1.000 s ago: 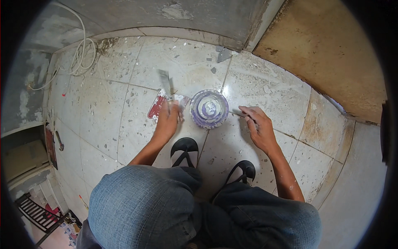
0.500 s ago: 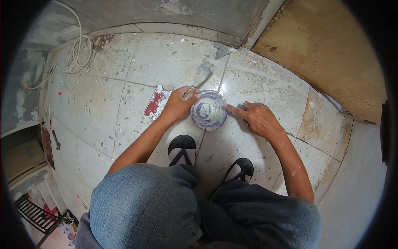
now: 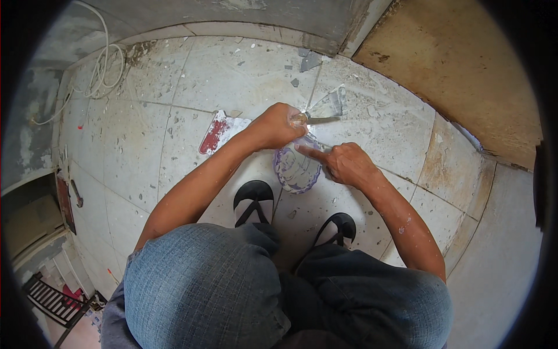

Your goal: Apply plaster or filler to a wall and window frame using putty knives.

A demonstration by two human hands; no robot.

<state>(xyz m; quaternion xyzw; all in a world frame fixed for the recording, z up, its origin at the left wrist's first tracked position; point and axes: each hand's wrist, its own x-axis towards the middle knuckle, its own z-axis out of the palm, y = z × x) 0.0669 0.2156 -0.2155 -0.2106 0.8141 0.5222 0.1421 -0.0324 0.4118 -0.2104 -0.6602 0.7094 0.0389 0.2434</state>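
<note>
My left hand (image 3: 278, 127) is closed around the handle of a putty knife (image 3: 331, 104), its flared blade pointing to the right. Just below that fist is a scalloped, purple-tinted bowl (image 3: 297, 170) smeared inside with whitish paste; it looks tilted. My right hand (image 3: 349, 164) holds nothing that I can see. Its index finger reaches out to the bowl's upper edge, while the other fingers curl. Left of the bowl a red and white scraper (image 3: 216, 134) lies on the floor, partly behind my left wrist.
Chips and dust are scattered over the white tiles (image 3: 139, 134). Grey broken pieces (image 3: 310, 61) lie by the far wall. A pale cable (image 3: 104, 70) hangs at the far left. A brown stained panel (image 3: 447, 75) stands at right. My sandalled feet (image 3: 253, 200) are close below the bowl.
My left hand has moved right and slightly up with the putty knife, whose blade has swung rightward. The bowl has shifted slightly toward me and tilted. My right index finger has moved left over its edge.
</note>
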